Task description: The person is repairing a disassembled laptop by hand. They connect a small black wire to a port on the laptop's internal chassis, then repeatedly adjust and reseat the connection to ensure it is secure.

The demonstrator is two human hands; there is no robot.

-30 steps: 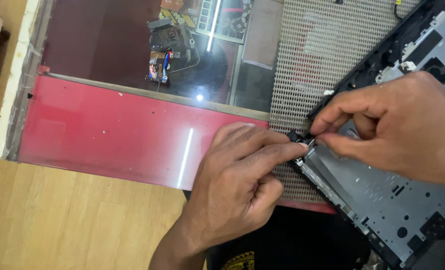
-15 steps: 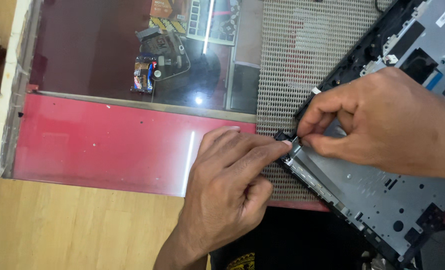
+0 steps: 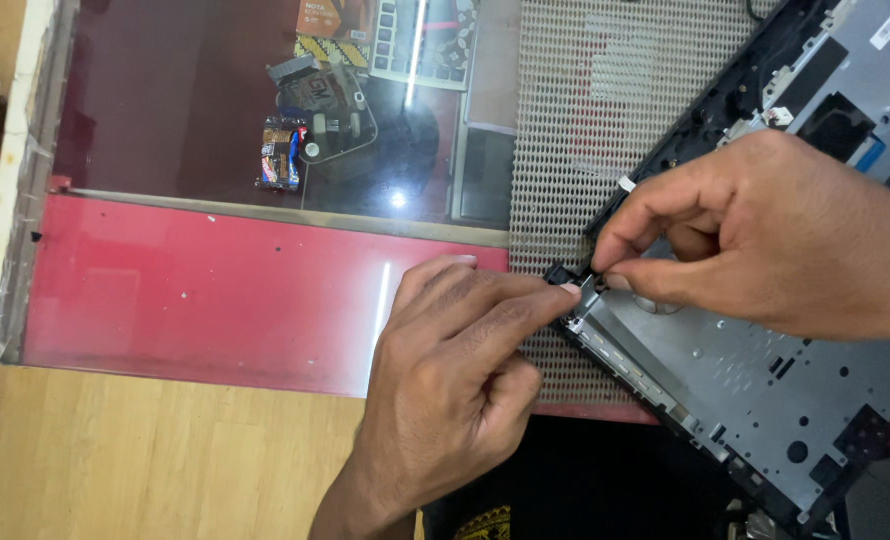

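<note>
An opened laptop chassis (image 3: 765, 390), grey metal inside a black frame, lies tilted on a pale mesh mat (image 3: 585, 110) at the right. My left hand (image 3: 455, 390) is curled, with its forefinger tip pressed on the chassis's near-left corner. My right hand (image 3: 765, 240) reaches in from the right and pinches a small metal bracket (image 3: 590, 290) at that same corner between thumb and forefinger. The two hands' fingertips nearly touch there.
The mat rests on a glass-topped red counter (image 3: 215, 300). Beneath the glass lie a keyboard (image 3: 430, 40), circuit parts (image 3: 315, 110) and a small battery pack (image 3: 280, 155). A wooden floor (image 3: 135, 470) shows at lower left; a black cloth (image 3: 585, 480) lies under the chassis.
The view has shifted slightly left and down across the frames. Both hands stay at the chassis corner, with the right fingers pinching the bracket more tightly.
</note>
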